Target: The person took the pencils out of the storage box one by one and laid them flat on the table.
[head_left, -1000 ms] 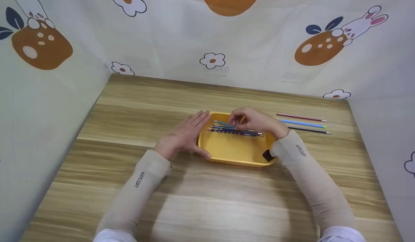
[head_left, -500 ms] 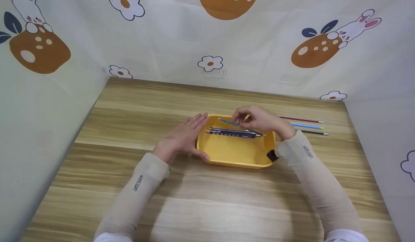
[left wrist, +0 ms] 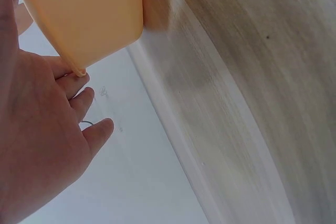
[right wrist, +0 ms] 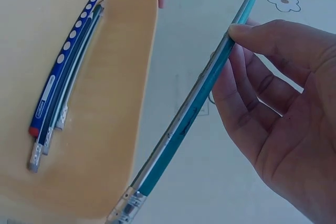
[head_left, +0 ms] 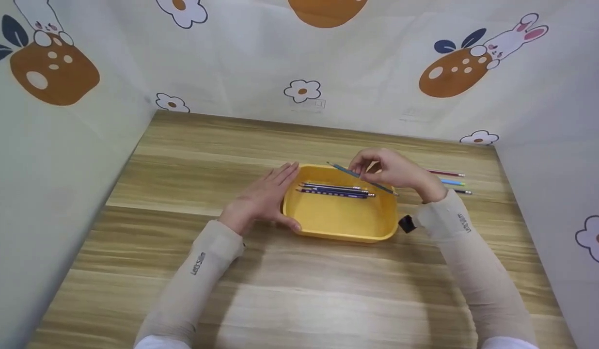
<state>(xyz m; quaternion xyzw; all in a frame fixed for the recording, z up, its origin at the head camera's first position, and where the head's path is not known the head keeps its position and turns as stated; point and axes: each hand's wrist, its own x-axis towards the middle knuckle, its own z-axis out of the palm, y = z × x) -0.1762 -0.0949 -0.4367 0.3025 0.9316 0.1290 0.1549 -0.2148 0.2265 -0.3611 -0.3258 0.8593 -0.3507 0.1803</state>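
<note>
A teal and silver pencil with an eraser end is pinched between the thumb and fingers of my right hand, slanting above the back right of a yellow tray. The right wrist view shows this pencil held apart from the others. Several dark pencils lie together inside the tray, one of them blue with white dots. My left hand rests against the tray's left side, fingers extended along the rim. In the left wrist view my left fingertips touch the rim.
To the right of the tray, partly behind my right hand, lie a dark red pencil, a light blue pencil and a dark pencil. The wooden table is bordered by printed cloth walls.
My right hand has lifted the teal pencil out of the tray and moved it up and right. The left hand stays at the tray's left side.
</note>
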